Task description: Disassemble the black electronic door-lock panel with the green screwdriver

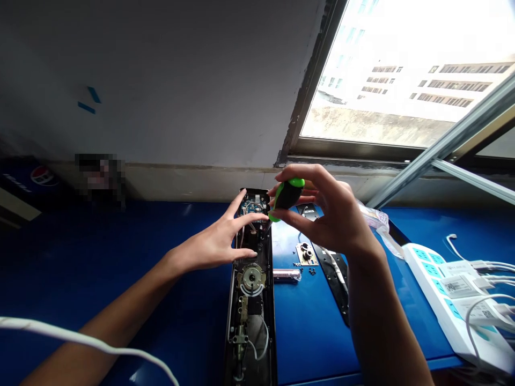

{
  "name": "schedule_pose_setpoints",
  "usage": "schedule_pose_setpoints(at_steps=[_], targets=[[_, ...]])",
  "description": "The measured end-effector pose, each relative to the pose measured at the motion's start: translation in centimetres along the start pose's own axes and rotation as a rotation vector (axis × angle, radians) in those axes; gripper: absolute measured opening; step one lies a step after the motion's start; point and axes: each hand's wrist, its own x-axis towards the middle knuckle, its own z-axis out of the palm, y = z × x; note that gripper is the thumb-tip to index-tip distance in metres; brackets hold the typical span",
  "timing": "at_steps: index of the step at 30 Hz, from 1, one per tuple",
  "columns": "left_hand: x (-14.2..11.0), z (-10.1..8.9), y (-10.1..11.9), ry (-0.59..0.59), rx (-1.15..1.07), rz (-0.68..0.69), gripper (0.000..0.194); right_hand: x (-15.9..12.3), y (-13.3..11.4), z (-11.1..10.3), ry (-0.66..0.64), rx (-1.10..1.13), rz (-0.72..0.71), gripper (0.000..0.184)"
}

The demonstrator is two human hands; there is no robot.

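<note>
A long black housing (260, 321), which looks like an opened electronic door lock, lies on the blue table with its inside facing up. In it show a blue circuit board (254, 206), a round metal part (252, 277) and white wires. My left hand (213, 236) rests on its upper part, fingers spread, one fingertip close to the tool's shaft. In my right hand (322, 209) is a screwdriver (287, 198) with a green and black handle, gripped by the fingers and thumb. Its shaft slants down to the housing's right edge; the tip cannot be made out.
Right of the housing lie a small square metal plate with a mechanism (307, 254), loose screws (312, 272), a pinkish cylinder (286, 275) and a long black cover (333, 279). A white power strip (430, 279) with plugged-in chargers stands at right. A white cable (88, 340) crosses the lower left.
</note>
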Motion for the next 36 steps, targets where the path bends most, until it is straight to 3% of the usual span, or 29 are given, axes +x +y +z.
schedule_pose_setpoints(at_steps=[5,10,13,15,17,21,25,29,36], targets=[[-0.2,-0.5,1.1,0.107,0.128,-0.01,0.071,0.0,0.1,-0.1,0.036,0.014,0.007,0.043],[0.2,0.4,2.6,0.235,0.258,0.178,0.044,-0.4,-0.3,-2.1,0.156,-0.01,0.019,0.05],[0.7,1.6,3.1,0.174,0.262,0.332,0.029,-0.8,0.3,-3.7,-0.053,-0.13,0.146,0.041],[1.0,2.5,3.3,0.112,0.29,0.408,0.026,-1.0,1.3,-4.3,-0.253,-0.249,0.246,0.034],[1.3,3.1,3.5,0.064,0.336,0.447,0.026,-1.2,2.6,-4.4,-0.356,-0.352,0.353,0.032],[1.6,3.5,3.4,0.029,0.382,0.454,0.03,-1.4,4.7,-3.9,-0.375,-0.342,0.384,0.031],[1.7,3.1,2.9,0.064,0.334,0.445,0.027,-1.4,5.0,-3.7,-0.374,-0.32,0.385,0.033],[1.7,2.3,2.7,0.136,0.266,0.431,0.024,-1.1,3.5,-4.1,-0.286,-0.28,0.329,0.035],[1.0,0.5,2.9,0.076,0.161,0.37,0.03,-0.5,0.7,-3.5,0.116,0.001,0.162,0.044]])
